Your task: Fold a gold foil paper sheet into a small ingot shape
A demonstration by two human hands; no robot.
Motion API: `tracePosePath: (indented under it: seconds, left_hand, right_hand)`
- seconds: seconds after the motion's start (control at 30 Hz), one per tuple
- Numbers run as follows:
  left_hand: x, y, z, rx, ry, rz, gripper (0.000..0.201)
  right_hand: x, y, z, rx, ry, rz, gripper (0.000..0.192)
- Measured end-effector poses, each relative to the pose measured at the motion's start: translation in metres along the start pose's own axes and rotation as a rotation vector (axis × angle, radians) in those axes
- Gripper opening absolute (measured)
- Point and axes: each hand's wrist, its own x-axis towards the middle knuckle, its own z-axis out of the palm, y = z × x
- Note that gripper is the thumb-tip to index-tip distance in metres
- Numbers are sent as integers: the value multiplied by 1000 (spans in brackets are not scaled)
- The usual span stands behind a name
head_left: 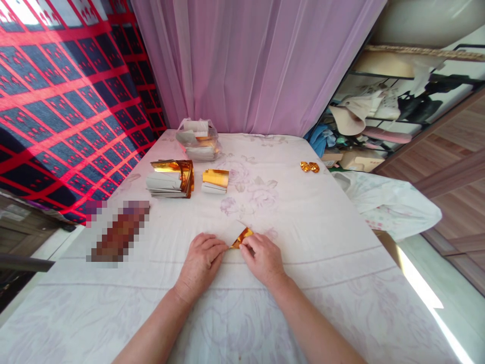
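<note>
Lying between the two hands on the pale floral tablecloth (pixel 303 227), a small, partly folded piece of shiny gold-and-white paper (pixel 242 235) has its gold strip's long axis slanting from a narrow tip at near left to far right, its white part pointing away from the person. The right hand (pixel 264 257), fingers curled, pinches its right end between thumb and fingers. The left hand (pixel 202 259), fingers nearly together, touches the left tip; whether it grips cannot be told.
</note>
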Motion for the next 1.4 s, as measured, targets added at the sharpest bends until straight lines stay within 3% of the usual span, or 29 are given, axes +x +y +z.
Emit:
tracePosePath:
  seconds: [0.47,0.93,1.4]
  left_hand:
    - [0,4,-1,2,-56,-80,22]
    - [0,1,0,-35,-51,-40,20]
    - [0,12,-2,114,-103,59,30]
  right_hand:
    - [0,0,0,-6,-4,6,14]
    - [0,0,0,5,-8,8,14]
    - [1,-1,-1,5,-23,32,14]
